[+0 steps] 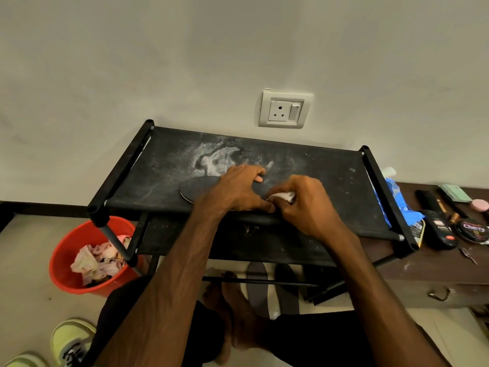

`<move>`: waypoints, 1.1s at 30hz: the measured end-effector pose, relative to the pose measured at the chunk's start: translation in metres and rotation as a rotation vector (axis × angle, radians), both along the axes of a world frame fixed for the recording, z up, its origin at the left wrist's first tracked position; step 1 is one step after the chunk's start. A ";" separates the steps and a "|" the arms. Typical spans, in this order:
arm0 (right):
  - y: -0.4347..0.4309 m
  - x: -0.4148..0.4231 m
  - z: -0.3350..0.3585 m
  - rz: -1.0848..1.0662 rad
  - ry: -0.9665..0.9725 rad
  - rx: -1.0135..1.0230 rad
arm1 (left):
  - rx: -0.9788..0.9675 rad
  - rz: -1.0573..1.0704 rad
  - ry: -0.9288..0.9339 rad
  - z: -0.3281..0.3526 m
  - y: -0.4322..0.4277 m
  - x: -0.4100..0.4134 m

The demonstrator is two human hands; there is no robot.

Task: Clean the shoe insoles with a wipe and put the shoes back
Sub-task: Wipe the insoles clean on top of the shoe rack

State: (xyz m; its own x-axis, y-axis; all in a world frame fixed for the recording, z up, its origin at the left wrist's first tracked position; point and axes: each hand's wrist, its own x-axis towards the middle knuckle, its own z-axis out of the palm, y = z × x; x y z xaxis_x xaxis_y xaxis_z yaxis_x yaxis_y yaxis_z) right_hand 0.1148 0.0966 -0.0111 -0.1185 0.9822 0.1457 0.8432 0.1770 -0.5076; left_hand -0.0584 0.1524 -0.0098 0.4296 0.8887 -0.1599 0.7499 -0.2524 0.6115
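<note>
Against a plain wall with a socket (285,108) stands a black fabric rack (330,178), and its dusty top shelf serves as the cleaning surface. One dark insole (197,190) lies flat on that shelf with its long axis running left to right; its rounded left end shows free, and the rest is hidden under the hands. The left hand (238,189) holds it down at the middle, fingers bent over the far edge and thumb at the near edge. Just to its right, touching it at the thumb, the right hand (307,205) pinches a bunched white wipe (281,196) against the insole. The wiping stroke probably has to run along that left-right axis, and the left hand blocks the way, so the right hand is the nearer one only for the right end. Two more insoles (258,287) lie on the floor under the rack, and the pale green shoes (71,340) wait at lower left, near a red bucket (66,245) of used wipes.
</note>
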 end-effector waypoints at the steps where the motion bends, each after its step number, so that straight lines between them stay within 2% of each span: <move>1: 0.001 0.004 0.001 -0.021 0.002 -0.011 | 0.001 0.003 -0.005 0.000 0.000 0.000; 7: 0.002 0.047 0.003 -0.349 -0.049 0.006 | -0.026 -0.002 -0.022 0.000 0.000 -0.001; 9: -0.003 0.044 0.001 -0.327 -0.040 0.013 | -0.025 -0.004 -0.017 0.000 0.001 -0.001; 14: -0.022 0.028 -0.002 -0.084 0.058 0.001 | -0.026 0.002 -0.019 0.000 0.003 -0.001; 19: -0.026 0.059 0.001 -0.272 0.063 0.012 | -0.028 -0.011 -0.026 0.001 0.001 -0.001; 25: -0.032 0.054 0.003 -0.101 0.077 -0.032 | -0.022 -0.015 -0.020 0.002 0.003 -0.002; 33: 0.004 0.071 -0.005 -0.293 0.109 0.062 | 0.003 -0.056 -0.035 0.003 0.001 -0.002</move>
